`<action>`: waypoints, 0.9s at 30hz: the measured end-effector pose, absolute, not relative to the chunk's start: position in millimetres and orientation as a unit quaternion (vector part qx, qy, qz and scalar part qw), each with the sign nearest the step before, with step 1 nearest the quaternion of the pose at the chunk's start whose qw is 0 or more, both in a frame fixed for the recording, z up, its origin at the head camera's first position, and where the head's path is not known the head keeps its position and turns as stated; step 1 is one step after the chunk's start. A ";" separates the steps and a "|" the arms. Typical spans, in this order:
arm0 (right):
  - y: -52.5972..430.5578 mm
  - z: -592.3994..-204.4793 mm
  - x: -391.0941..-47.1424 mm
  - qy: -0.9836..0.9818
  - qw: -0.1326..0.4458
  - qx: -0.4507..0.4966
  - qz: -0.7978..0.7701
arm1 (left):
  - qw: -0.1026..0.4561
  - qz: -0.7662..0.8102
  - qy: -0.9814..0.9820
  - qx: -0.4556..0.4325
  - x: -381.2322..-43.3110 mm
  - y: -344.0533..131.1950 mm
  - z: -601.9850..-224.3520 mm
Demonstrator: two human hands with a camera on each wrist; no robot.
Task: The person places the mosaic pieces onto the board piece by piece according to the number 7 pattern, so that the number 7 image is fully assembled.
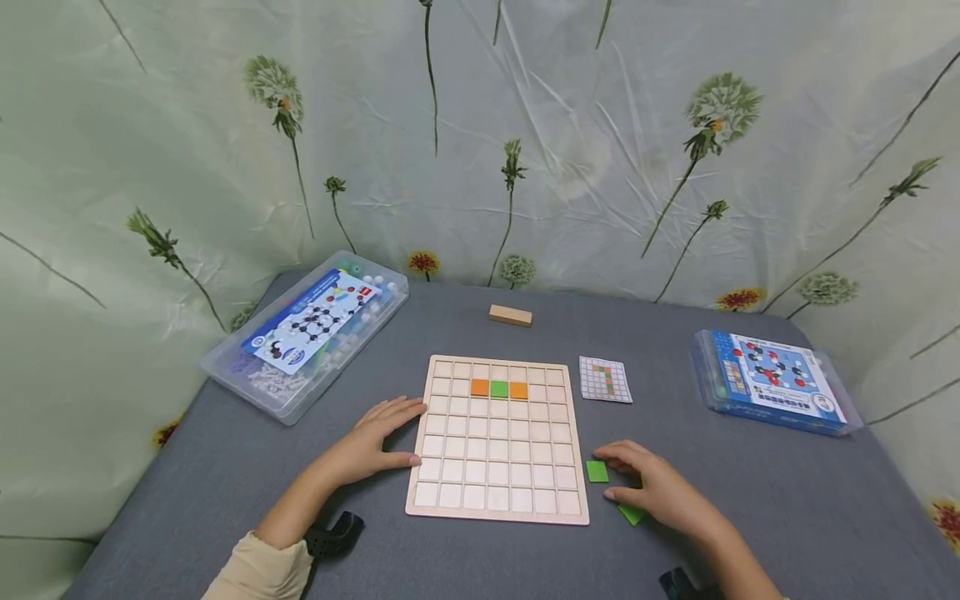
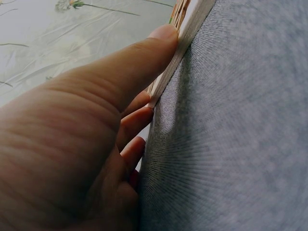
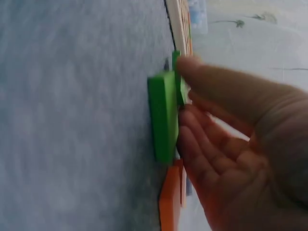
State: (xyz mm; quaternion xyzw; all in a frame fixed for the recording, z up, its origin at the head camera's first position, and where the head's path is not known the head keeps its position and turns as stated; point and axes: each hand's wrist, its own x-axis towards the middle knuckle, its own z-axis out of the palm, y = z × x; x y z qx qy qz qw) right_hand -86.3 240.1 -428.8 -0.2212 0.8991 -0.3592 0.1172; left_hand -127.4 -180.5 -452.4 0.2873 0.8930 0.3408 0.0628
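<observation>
Dandelion-printed sheeting hangs behind a gray tabletop, where a person sets both bare hands about a gridded wooden board. The left hand rests at the board's left edge, thumb and fingers spread along it, touching its side without wrapping around. Off the board's right edge, the right hand frames a loose green tile, fingers gently bent and thumb set apart from them; whether either touches it, I cannot tell. A second green tile lies partly beneath that hand, to the right of the board's near corner. From where I stand, a clean pickup calls for a light pinch on two opposite edges, the tile level and square to the board's cells, the left hand steadying the board and the neighboring tile undisturbed. Square in outline, the framed tile shows no long axis; it lies flat, sides roughly parallel to the board's, while the second sits askew. On the board's second row from the far edge, orange, green and orange tiles form a strip whose long axis runs left to right.
</observation>
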 end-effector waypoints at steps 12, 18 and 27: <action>223.0 -409.5 -97.3 0.909 0.123 -0.219 -0.332 | 0.063 0.335 0.894 0.289 -125.9 -181.4 -453.0; 193.7 -393.1 -112.8 0.910 0.029 -0.246 -0.332 | 0.059 0.334 0.895 0.289 -125.9 -181.9 -452.5; 149.9 -405.5 -147.6 0.877 -0.008 -0.252 -0.408 | 0.054 0.332 0.894 0.297 -127.3 -181.7 -453.1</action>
